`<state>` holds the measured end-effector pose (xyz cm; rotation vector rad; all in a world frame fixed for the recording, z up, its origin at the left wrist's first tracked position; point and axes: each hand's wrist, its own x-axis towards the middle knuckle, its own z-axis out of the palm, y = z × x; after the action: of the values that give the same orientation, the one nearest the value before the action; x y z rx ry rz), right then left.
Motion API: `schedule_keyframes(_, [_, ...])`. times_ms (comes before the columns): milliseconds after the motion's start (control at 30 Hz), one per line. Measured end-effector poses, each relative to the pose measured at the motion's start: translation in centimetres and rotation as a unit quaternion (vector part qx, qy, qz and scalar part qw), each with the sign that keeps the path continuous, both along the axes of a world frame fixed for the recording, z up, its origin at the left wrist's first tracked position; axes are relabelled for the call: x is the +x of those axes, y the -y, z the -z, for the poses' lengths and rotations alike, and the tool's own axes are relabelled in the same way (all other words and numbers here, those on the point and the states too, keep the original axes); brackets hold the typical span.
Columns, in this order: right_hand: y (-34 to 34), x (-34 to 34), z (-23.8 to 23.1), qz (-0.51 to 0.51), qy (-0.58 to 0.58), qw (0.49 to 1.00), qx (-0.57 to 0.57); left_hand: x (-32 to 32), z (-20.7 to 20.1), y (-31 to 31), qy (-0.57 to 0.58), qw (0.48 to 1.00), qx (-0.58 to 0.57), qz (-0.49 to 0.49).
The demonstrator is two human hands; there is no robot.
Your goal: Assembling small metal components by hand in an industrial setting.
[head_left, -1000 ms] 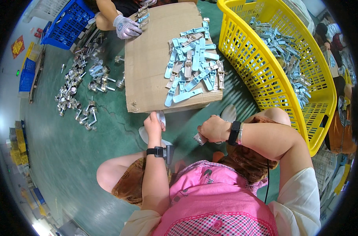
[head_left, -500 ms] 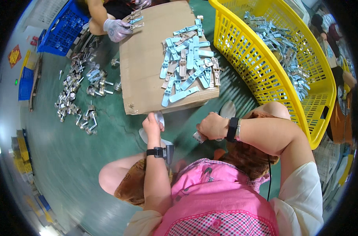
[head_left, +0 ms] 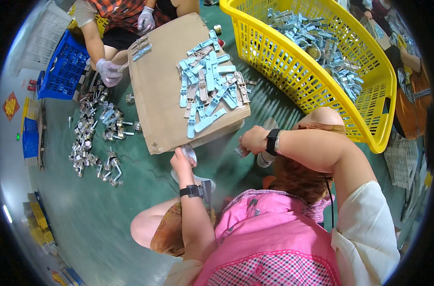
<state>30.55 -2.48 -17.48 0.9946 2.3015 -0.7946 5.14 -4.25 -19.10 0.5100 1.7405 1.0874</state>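
My left hand (head_left: 181, 164) is closed around a shiny, rounded silver metal piece (head_left: 190, 154), just off the near edge of the cardboard box (head_left: 155, 90). My right hand (head_left: 254, 141) is closed on a small silvery-grey thing (head_left: 241, 151) that pokes out below its fingers; its kind is hidden by the grip. The two hands are apart, over the floor by the box. On the box top lies a heap of light blue and beige plastic lever-like pieces (head_left: 210, 71).
A yellow basket (head_left: 302, 71) full of similar pieces stands at the right. Metal parts with stems (head_left: 86, 143) lie scattered on the green floor at left. Across the box, a co-worker's gloved hand (head_left: 109, 72) holds a beige piece beside a short row of pieces (head_left: 140, 49).
The view has shifted a little. The co-worker's gloved hand has drawn back from the row on the box to its left edge. My hands keep nearly the same grip.
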Motion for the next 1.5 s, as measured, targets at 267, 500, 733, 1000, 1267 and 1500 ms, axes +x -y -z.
schedule_keyframes(267, [2.8, -0.5, 0.4, 0.015, -0.017, 0.997, 0.072, -0.3, -0.2, -0.2, 0.002, 1.000, 0.010, 0.008])
schedule_keyframes(500, [5.7, -5.7, 6.0, 0.074, 0.057, 0.993, 0.078, -1.4, 0.4, 0.2, 0.002, 1.000, 0.015, 0.017])
schedule_keyframes(733, [4.1, -5.8, 12.7, 0.170, 0.165, 0.965, 0.110, -0.8, -0.7, -0.2, 0.007, 1.000, 0.000, 0.025])
schedule_keyframes(1000, [-1.6, 0.7, 13.5, 0.281, 0.166, 0.944, 0.042, -0.9, 0.7, -0.3, 0.011, 1.000, -0.014, 0.002])
schedule_keyframes(1267, [-12.6, 10.5, 15.5, 0.404, 0.087, 0.878, 0.242, 0.3, -1.0, -0.8, 0.012, 0.999, -0.040, 0.000])
schedule_keyframes(1500, [-18.2, 7.1, 18.4, 0.344, 0.029, 0.890, 0.297, 0.3, -1.3, -1.3, -0.076, 0.991, -0.113, 0.010])
